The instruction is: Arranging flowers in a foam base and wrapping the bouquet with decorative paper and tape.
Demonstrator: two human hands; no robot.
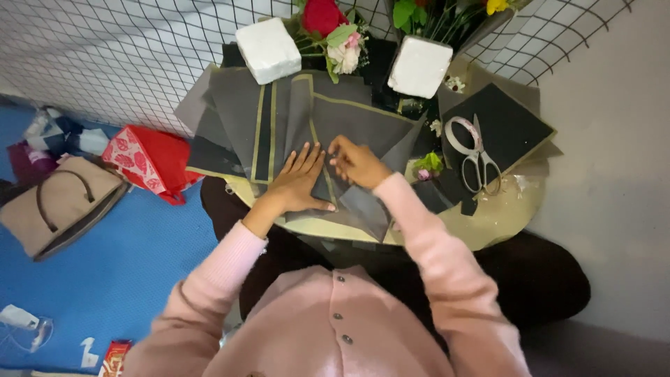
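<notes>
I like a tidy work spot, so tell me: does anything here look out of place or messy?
Yes. The dark wrapping sheets lie fanned and overlapping, some hanging over the round table's edge. Small cut scraps sit beside the scissors. On the blue floor mat, bags and wrappers lie scattered.

This looks like a small floristry craft corner in a home or studio. A round pale table (488, 227) holds dark grey wrapping paper sheets with gold edges (279, 119), steel scissors with white handles (477, 155), two white foam blocks (268, 50) and cut red, pink and yellow flowers (322, 15). A black wire grid panel (105, 56) stands behind, with a beige handbag (59, 202) on blue floor matting (118, 279).
</notes>
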